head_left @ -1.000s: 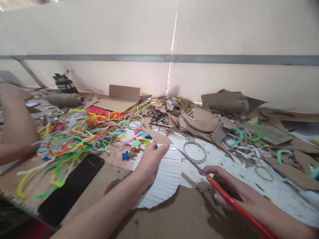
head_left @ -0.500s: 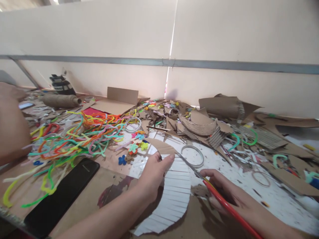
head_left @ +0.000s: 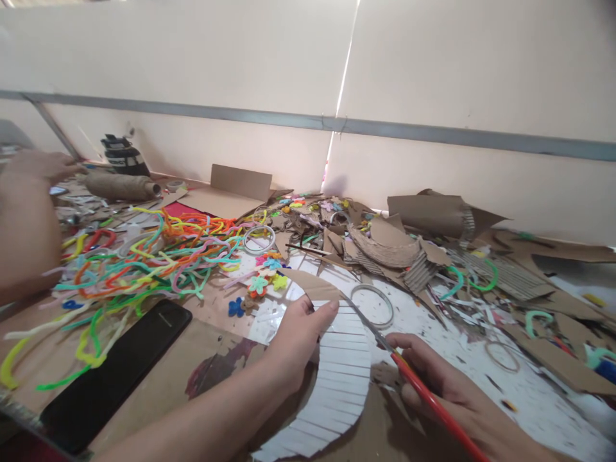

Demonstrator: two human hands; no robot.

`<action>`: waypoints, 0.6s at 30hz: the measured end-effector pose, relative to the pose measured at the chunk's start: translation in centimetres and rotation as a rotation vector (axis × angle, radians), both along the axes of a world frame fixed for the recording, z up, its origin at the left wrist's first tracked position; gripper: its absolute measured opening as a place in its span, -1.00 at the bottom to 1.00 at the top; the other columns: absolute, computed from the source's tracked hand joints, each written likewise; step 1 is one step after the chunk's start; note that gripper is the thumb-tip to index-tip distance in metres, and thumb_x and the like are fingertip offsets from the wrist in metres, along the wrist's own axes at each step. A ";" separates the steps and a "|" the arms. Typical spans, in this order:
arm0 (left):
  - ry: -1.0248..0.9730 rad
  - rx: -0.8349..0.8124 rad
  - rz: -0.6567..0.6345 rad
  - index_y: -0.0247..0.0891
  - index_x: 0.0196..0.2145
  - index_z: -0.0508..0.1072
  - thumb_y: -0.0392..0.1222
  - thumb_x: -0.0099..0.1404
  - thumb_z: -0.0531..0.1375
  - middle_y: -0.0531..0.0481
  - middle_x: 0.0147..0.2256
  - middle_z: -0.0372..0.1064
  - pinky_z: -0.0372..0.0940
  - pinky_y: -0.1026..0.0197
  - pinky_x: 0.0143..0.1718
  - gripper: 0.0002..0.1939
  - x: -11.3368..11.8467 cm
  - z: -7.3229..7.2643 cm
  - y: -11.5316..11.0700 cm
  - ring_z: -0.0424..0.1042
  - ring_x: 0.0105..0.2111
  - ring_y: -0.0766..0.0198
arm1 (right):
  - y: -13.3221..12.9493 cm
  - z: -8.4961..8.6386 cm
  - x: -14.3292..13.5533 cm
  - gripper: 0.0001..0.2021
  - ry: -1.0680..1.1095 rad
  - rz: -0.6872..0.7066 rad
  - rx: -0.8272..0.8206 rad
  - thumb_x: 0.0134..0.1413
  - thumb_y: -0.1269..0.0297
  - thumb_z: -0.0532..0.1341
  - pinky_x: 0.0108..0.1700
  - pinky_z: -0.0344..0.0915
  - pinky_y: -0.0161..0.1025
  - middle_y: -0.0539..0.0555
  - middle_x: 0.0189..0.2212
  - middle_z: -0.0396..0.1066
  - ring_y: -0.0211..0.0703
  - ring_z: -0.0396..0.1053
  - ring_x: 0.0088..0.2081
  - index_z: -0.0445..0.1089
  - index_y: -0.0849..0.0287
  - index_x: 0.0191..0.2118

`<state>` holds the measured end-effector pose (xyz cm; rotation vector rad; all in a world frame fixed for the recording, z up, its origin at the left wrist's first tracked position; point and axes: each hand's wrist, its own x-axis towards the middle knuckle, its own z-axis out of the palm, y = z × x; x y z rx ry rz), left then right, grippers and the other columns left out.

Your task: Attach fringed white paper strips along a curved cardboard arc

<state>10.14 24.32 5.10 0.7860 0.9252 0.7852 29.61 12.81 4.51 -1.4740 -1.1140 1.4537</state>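
My left hand (head_left: 301, 333) is closed on a curved, crescent-like cardboard piece (head_left: 344, 366), thumb pressed on its upper part. Rows of slits cross the piece's white face, while its pointed upper end is bare brown. My right hand (head_left: 443, 385) grips red-handled scissors (head_left: 428, 394). Their metal tip meets the right edge of the piece, just beside my left thumb; how far apart the blades are is hard to see. Beneath the piece lies brown cardboard (head_left: 385, 427).
Colourful pipe cleaners (head_left: 158, 256) spread over the left side, near a black phone (head_left: 118, 372). Another person's arm (head_left: 29, 224) reaches in at far left. Cardboard scraps (head_left: 385, 244) pile at the back. A tape ring (head_left: 371, 306) lies beyond the scissors, and a twine roll (head_left: 120, 186) at back left.
The other person's hand has come into view at left, near the twine roll. My view has tilted slightly. Both my hands keep nearly the same hold and place.
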 end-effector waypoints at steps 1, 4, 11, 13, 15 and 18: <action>-0.001 -0.005 0.001 -0.23 -0.22 0.55 -0.12 0.22 0.37 -0.06 -0.38 0.58 0.38 0.23 -0.34 -0.79 0.0 0.0 0.0 0.51 -0.42 0.21 | 0.0 0.0 -0.1 -0.43 0.009 -0.003 -0.001 -0.03 -0.26 0.38 -0.39 0.33 -0.19 -0.06 -0.45 0.35 -0.10 0.34 -0.46 0.40 -0.09 0.04; -0.005 -0.013 0.001 -0.23 -0.21 0.56 -0.16 0.23 0.35 -0.03 -0.43 0.56 0.39 0.24 -0.35 -0.83 0.0 0.3 0.0 0.50 -0.43 0.22 | 0.1 0.0 -0.3 -0.43 0.030 0.002 -0.009 0.04 -0.26 0.35 -0.44 0.19 -0.28 -0.06 -0.43 0.35 -0.21 0.24 -0.49 0.36 -0.01 0.05; 0.030 -0.004 0.031 -0.23 -0.27 0.55 -0.23 0.23 0.33 0.00 -0.48 0.55 0.38 0.24 -0.35 -0.91 0.1 0.5 0.1 0.47 -0.49 0.24 | 0.0 0.2 0.5 -0.40 -0.151 0.002 0.087 0.08 -0.35 0.25 -0.41 0.18 -0.26 -0.06 -0.44 0.30 -0.17 0.24 -0.45 0.31 -0.03 0.05; 0.009 -0.008 0.023 -0.25 -0.27 0.55 -0.21 0.22 0.34 -0.05 -0.43 0.58 0.39 0.22 -0.33 -0.88 0.0 0.3 0.2 0.51 -0.46 0.22 | 0.1 -0.1 0.9 -0.39 -0.163 0.018 0.104 0.06 -0.39 0.24 -0.49 0.06 -0.30 -0.10 -0.48 0.21 -0.26 0.11 -0.53 0.31 -0.03 0.02; -0.016 -0.016 0.007 -0.27 -0.24 0.55 -0.19 0.20 0.35 -0.09 -0.39 0.60 0.40 0.20 -0.32 -0.83 -0.1 0.1 0.3 0.54 -0.43 0.18 | 0.1 -0.5 1.3 -0.36 -0.130 0.041 0.112 0.02 -0.44 0.22 -0.55 -0.01 -0.31 -0.11 -0.51 0.18 -0.31 0.02 -0.58 0.32 -0.03 0.00; -0.022 -0.019 -0.006 -0.28 -0.22 0.54 -0.18 0.17 0.36 -0.11 -0.36 0.61 0.40 0.21 -0.33 -0.79 -0.1 0.1 0.5 0.55 -0.41 0.17 | -0.1 -1.2 1.9 -0.34 -0.017 0.064 0.077 -0.04 -0.44 0.25 -0.64 0.04 -0.32 -0.05 -0.48 0.29 -0.32 0.08 -0.64 0.32 -0.06 0.03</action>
